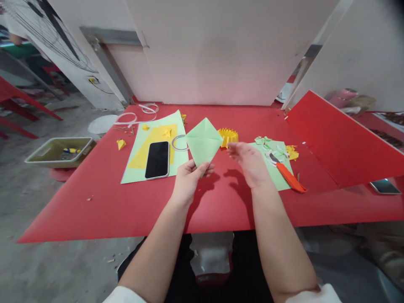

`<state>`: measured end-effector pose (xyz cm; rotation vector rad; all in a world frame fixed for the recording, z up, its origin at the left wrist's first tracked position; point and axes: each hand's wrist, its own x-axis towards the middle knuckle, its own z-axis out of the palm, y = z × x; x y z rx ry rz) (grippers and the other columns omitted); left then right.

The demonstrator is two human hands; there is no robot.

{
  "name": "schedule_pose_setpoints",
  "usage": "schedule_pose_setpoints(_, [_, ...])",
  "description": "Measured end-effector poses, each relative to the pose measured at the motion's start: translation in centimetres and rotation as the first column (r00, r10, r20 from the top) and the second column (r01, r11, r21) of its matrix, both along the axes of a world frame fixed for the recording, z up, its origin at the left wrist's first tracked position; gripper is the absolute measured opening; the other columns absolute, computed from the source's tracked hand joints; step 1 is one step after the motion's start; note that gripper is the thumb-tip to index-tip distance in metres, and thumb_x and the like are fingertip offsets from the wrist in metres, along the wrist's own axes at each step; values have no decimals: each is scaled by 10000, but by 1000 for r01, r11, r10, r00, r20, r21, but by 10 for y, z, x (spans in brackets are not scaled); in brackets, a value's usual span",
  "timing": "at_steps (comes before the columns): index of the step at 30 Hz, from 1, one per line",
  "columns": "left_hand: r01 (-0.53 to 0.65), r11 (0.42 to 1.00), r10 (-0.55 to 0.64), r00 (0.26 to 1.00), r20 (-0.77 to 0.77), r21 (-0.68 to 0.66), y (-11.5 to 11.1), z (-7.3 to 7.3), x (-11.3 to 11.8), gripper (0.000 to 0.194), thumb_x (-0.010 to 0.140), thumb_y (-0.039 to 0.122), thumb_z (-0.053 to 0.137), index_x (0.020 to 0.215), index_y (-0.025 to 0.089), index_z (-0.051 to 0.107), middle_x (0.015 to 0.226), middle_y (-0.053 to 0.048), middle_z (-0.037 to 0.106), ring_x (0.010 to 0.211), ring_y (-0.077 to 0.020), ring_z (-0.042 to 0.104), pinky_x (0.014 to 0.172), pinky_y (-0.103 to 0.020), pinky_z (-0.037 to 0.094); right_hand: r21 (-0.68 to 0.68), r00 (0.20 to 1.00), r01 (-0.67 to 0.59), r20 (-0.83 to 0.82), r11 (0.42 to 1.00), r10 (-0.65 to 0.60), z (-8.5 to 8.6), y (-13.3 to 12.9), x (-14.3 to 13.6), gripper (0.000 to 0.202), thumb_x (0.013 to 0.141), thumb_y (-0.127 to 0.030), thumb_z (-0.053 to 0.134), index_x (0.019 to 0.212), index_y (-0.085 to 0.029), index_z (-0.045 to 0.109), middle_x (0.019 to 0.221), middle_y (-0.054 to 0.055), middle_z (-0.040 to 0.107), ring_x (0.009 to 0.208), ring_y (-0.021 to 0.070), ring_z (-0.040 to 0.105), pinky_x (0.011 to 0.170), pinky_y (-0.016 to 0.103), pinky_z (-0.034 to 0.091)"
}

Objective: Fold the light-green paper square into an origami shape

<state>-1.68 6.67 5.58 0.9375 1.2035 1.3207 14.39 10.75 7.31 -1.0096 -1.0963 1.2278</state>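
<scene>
Your left hand (187, 179) pinches green paper (204, 145) by its lower tip, likely leaving folds uncovered | right hand (249, 163) loosely open | both inside table's (126, 214) near edge

pale wall (205, 54) ahead | grey floor (78, 273), littered | red-topped table (110, 214) | red stool (19, 93), far left | wall socket (92, 80)

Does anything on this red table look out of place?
Yes: at right, green paper scraps lie strewn by the orange knife, looking messy. At left, a stray yellow piece lies off the green sheet.
</scene>
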Motion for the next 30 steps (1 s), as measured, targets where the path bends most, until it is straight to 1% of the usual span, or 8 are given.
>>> schedule_pose_setpoints(3, [-23,999,22,999,26,46,0,2,3,249,704,359,704,828,143,684,713,-44,705,634,-131,641,625,-244,491,-54,975,-188,106,981,193,-2,-11,-24,197,641,-377,729,711,-204,667,695,-5,667,645,134,597,679,310,474])
schedule_pose_setpoints(6, [-7,998,6,1000,12,57,-1,3,3,249,700,347,708,839,143,687,723,-50,711,670,-147,655,641,-252,498,-56,990,-128,53,990,131,-1,-15,-34,180,653,-360,718,641,-204,630,619,-20,634,600,129,578,650,307,472])
schedule_pose_setpoints(12, [62,997,-65,995,-71,-36,-4,2,3,250,696,370,699,826,158,674,757,-61,720,726,-187,676,525,-223,479,-39,994,51,-91,998,-54,-2,-1,-14,184,582,-321,775,643,-208,643,650,-37,625,667,114,572,758,309,456])
schedule_pose_setpoints(16, [84,996,-85,996,-27,-27,-4,-1,7,247,693,360,703,818,149,677,737,-58,715,681,-170,667,587,-251,501,-10,992,73,-100,997,-74,-2,0,-10,170,591,-316,772,654,-216,650,658,-38,627,671,112,573,754,306,461])
schedule_pose_setpoints(19, [48,999,-48,999,7,13,-4,-3,11,255,690,358,708,816,138,681,719,-57,711,664,-164,663,633,-270,507,19,995,54,-82,998,-52,0,-5,-13,147,624,-318,754,680,-221,659,689,-37,643,697,110,584,761,295,469])
schedule_pose_setpoints(24, [27,998,-25,999,-41,50,-2,-5,11,255,698,368,698,801,136,677,687,-48,696,642,-154,646,584,-249,491,-59,977,-214,-19,975,213,-2,-12,-22,203,657,-352,729,783,-196,699,709,7,684,636,136,603,631,307,505])
schedule_pose_setpoints(27, [45,997,-38,994,-99,69,-2,-5,10,241,712,369,683,786,140,672,673,-43,686,630,-151,634,556,-242,486,-109,985,-170,0,979,171,-4,-13,-26,224,629,-371,745,750,-185,708,687,24,696,605,157,614,586,324,510])
schedule_pose_setpoints(30, [80,994,-67,985,-157,76,-2,-4,8,224,727,367,664,776,148,672,682,-41,686,625,-151,625,552,-248,490,-66,995,-100,-19,993,99,-5,-12,-27,223,617,-355,755,770,-198,721,809,37,724,769,193,656,727,352,526])
